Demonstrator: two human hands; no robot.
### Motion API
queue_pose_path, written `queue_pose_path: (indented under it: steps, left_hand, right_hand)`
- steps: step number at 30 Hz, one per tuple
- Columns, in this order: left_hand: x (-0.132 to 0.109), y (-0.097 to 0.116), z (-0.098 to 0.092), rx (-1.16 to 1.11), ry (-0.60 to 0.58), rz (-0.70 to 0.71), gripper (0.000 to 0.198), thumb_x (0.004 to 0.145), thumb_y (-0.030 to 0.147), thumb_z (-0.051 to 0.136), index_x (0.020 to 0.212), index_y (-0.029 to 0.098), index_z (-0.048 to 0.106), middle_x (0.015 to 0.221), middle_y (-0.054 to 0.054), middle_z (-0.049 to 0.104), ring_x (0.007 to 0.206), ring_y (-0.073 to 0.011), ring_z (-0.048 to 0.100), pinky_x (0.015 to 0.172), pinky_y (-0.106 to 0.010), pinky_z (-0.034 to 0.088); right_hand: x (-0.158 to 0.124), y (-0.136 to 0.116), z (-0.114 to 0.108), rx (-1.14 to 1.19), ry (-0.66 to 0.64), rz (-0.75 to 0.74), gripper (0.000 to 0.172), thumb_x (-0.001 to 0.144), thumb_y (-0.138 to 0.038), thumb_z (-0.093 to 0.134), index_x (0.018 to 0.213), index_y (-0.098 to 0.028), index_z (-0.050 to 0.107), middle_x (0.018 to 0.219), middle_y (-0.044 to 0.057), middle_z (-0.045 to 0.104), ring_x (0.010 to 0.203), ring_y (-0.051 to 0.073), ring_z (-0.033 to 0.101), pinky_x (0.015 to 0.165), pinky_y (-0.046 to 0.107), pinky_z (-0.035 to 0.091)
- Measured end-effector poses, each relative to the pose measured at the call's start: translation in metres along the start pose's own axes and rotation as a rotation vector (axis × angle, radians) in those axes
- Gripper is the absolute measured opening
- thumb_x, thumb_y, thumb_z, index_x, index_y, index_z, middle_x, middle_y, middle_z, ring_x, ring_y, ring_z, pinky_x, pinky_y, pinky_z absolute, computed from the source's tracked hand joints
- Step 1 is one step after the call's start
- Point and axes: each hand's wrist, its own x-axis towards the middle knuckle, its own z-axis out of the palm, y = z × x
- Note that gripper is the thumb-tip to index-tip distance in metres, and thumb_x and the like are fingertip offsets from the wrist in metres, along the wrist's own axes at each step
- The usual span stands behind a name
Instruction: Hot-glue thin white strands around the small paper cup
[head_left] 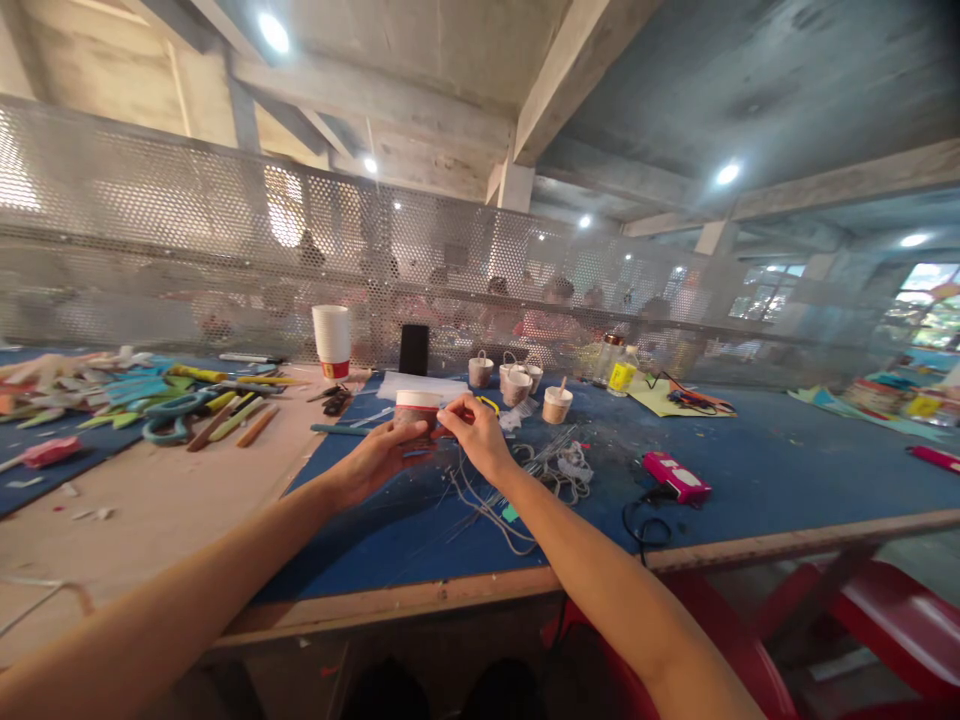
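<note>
My left hand (381, 456) wraps round a small paper cup (417, 411) with a white rim and brownish wrapped side, held just above the blue table mat (750, 470). My right hand (475, 433) is at the cup's right side, its fingers pinched together on the rim or on a thin string; what they grip is too small to make out. Loose white cord (495, 505) lies on the mat under and to the right of my hands.
Several small finished cups (517, 383) stand behind my hands. A stack of white paper cups (331, 340), a dark phone (413, 349), scissors (171, 416), coloured sticks, a pink tool (676, 477) with black cable and a jar (622, 372) lie about. A mesh partition (187, 250) stands behind; red stools are below.
</note>
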Motion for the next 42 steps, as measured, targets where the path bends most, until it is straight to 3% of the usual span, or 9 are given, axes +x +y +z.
queue_pose_path:
  steps: [15,32,42]
  left_hand:
    - [-0.0009,0.0001,0.0001,-0.007,-0.046,0.008,0.033,0.086,0.023,0.07,0.118,0.016,0.073,0.113,-0.012,0.075,0.097,-0.0216,0.067,0.086,-0.032,0.053]
    - [-0.0006,-0.002,-0.0025,-0.007,-0.119,0.02,0.032,0.089,0.024,0.067,0.119,0.017,0.074,0.115,-0.012,0.074,0.1,-0.0221,0.065,0.087,-0.033,0.052]
    - [-0.0023,-0.0008,0.001,-0.016,-0.105,0.015,0.03,0.086,0.024,0.069,0.115,0.016,0.075,0.112,-0.013,0.075,0.097,-0.0235,0.068,0.087,-0.035,0.052]
  right_hand:
    - [0.0007,0.0014,0.0016,0.052,0.012,-0.008,0.019,0.083,-0.036,0.064,0.074,-0.024,0.054,0.068,-0.006,0.059,0.064,0.018,0.071,0.066,0.028,0.054]
    - [0.0001,0.0002,0.0021,0.067,0.009,0.023,0.017,0.082,-0.034,0.064,0.072,-0.023,0.054,0.066,-0.006,0.058,0.062,0.018,0.07,0.064,0.028,0.053]
    - [0.0012,0.0002,0.0009,0.042,0.008,0.047,0.017,0.081,-0.034,0.065,0.071,-0.024,0.055,0.065,-0.006,0.06,0.063,0.018,0.07,0.064,0.028,0.053]
